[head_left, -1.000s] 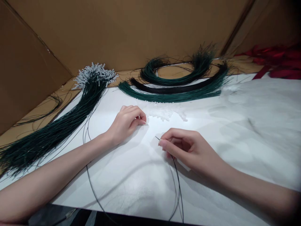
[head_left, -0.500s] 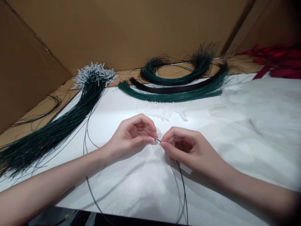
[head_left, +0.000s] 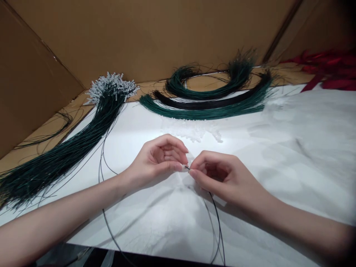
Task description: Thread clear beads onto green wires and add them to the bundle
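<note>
At the frame's center, our right hand [head_left: 222, 176] pinches the wire [head_left: 218, 226] tip steady while our left hand [head_left: 157, 159] pinches something too small to identify against it.

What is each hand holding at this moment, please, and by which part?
The right hand pinches a thin dark wire just behind its tip. The left hand pinches something tiny at that tip, too small to identify.

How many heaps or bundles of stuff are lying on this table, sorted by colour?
Green wire bundles: 3, one with white tips, one long curved, one coiled behind
Black wire bundles: 1
White bead heaps: 1
Red ribbon heaps: 1
Total: 6
</note>
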A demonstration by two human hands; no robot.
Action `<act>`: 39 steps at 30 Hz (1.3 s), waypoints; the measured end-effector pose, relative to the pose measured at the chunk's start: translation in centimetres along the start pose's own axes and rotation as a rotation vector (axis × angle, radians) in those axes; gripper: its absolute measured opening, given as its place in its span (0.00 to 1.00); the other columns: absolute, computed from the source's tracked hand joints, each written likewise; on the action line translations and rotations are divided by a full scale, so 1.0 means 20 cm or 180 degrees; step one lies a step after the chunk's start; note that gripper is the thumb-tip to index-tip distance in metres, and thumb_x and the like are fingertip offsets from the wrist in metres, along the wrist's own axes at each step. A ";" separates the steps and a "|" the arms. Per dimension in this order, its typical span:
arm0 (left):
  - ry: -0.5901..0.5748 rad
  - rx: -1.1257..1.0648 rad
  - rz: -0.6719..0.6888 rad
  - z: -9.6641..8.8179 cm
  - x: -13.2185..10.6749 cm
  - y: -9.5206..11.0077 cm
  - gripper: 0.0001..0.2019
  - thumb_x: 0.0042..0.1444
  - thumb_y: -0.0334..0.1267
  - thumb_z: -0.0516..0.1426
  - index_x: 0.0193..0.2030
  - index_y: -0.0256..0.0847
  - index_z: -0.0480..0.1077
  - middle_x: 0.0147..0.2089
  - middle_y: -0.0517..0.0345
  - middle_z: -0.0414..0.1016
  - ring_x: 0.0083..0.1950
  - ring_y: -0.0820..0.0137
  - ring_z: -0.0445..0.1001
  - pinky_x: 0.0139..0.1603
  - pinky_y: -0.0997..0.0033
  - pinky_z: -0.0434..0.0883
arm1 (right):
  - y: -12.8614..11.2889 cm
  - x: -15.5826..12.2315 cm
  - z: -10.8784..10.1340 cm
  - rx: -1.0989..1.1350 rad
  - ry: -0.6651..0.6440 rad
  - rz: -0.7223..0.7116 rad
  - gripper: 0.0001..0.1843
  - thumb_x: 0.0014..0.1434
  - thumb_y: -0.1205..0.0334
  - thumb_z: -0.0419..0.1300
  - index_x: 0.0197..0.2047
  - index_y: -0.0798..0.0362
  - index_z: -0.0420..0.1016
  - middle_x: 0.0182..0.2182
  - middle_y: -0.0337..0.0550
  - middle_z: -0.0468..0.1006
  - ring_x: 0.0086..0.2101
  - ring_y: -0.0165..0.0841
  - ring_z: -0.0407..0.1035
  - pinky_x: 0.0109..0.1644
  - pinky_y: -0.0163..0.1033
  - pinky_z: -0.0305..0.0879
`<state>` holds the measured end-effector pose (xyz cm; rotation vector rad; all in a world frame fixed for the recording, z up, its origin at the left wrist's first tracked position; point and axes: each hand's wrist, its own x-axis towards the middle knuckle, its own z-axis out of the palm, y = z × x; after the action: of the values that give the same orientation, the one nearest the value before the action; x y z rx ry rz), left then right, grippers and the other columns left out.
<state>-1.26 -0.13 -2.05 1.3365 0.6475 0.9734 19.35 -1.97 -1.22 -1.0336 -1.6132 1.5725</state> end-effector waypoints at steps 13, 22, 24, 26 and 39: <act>-0.0044 0.0066 0.0049 0.00 0.00 0.00 0.13 0.54 0.23 0.65 0.45 0.38 0.73 0.37 0.57 0.80 0.38 0.75 0.78 0.42 0.79 0.75 | 0.00 0.01 0.00 -0.0018 -0.0005 0.0007 0.05 0.56 0.71 0.63 0.30 0.56 0.73 0.20 0.32 0.65 0.21 0.21 0.57 0.23 0.29 0.53; -0.0072 0.0066 0.0092 0.00 0.00 0.00 0.15 0.55 0.22 0.64 0.47 0.39 0.72 0.38 0.58 0.80 0.38 0.77 0.78 0.43 0.80 0.75 | 0.01 0.01 0.00 -0.0034 -0.0008 -0.0007 0.05 0.56 0.71 0.62 0.29 0.55 0.73 0.20 0.32 0.66 0.21 0.21 0.57 0.23 0.29 0.53; -0.0075 0.0065 0.0085 0.00 0.00 0.00 0.15 0.55 0.22 0.64 0.47 0.39 0.72 0.38 0.58 0.79 0.38 0.77 0.78 0.42 0.80 0.75 | 0.00 0.01 0.00 -0.0039 -0.0008 0.0000 0.05 0.56 0.71 0.62 0.29 0.55 0.73 0.20 0.32 0.66 0.21 0.21 0.57 0.23 0.29 0.53; -0.0085 0.0071 0.0083 0.00 0.00 0.00 0.16 0.55 0.22 0.64 0.48 0.40 0.72 0.38 0.58 0.79 0.38 0.77 0.78 0.43 0.80 0.75 | 0.00 0.00 0.00 -0.0048 0.0005 0.0004 0.05 0.56 0.70 0.62 0.29 0.55 0.72 0.20 0.32 0.66 0.21 0.21 0.57 0.23 0.29 0.53; -0.0079 0.0206 0.0108 0.00 0.00 0.00 0.17 0.53 0.23 0.65 0.48 0.39 0.71 0.38 0.57 0.79 0.38 0.75 0.77 0.43 0.77 0.75 | 0.00 0.00 0.00 -0.0186 0.0013 -0.0013 0.05 0.56 0.69 0.62 0.28 0.55 0.72 0.20 0.33 0.66 0.21 0.23 0.58 0.23 0.30 0.54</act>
<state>-1.21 -0.12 -2.13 1.4186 0.6437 0.9687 19.37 -1.98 -1.23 -1.0629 -1.6664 1.5275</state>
